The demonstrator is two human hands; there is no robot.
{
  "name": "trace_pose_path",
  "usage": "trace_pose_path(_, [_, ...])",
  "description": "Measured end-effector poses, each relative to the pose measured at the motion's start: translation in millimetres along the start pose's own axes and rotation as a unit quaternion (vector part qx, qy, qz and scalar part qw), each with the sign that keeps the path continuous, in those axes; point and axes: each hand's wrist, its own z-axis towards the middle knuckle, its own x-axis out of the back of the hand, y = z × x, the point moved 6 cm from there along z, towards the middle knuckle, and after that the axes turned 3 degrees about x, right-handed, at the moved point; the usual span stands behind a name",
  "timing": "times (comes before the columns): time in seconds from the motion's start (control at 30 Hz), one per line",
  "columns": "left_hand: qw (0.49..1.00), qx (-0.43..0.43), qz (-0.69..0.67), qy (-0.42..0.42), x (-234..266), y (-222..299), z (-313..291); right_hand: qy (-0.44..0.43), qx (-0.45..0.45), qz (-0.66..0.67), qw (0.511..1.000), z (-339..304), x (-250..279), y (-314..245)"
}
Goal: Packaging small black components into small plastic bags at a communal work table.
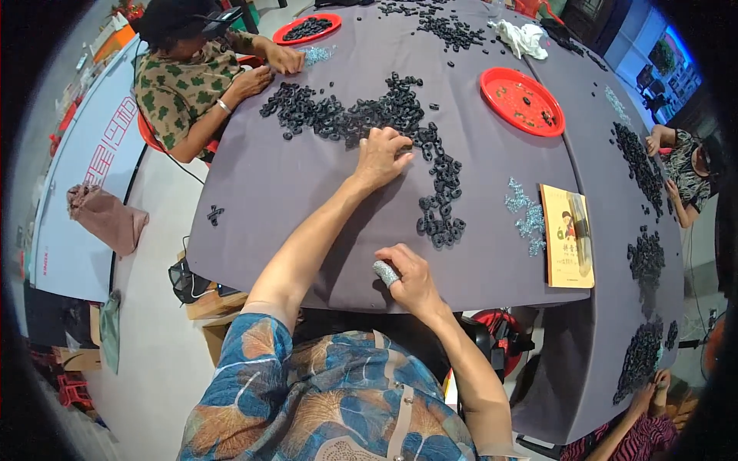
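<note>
My left hand (380, 159) reaches over the near edge of a large pile of small black ring-shaped pieces (307, 115), fingers bent together at the pieces. What lies between its fingertips is hidden. Closer to the table's front edge, my right hand (413, 280) rests with its fingers curled in. A silvery-grey covering (386, 273) shows around its thumb. Whatever the right fingers hold, if anything, cannot be seen. Beyond the right hand, a strip of the same black pieces (440, 219) runs down from the main pile.
Right of the strip lie small clear bluish pieces (526, 213) and a yellow booklet (567, 238). A red tray (523, 101) holds a few black pieces. Another red tray (307, 29) stands near a co-worker (184, 84) at left. Other people work along the right side.
</note>
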Motion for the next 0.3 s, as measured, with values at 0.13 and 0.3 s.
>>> trace_pose_path(0.13, [0.997, -0.042, -0.044, -0.040, 7.8, 6.2, -18.5, 0.000, -0.001, 0.003, 1.000, -0.8, 0.8, -0.9])
trace_pose_path(0.3, [0.991, -0.037, -0.086, -0.101, 17.3, 7.0, -36.5, 0.004, 0.008, -0.001, 1.000, -2.3, 0.1, -0.3])
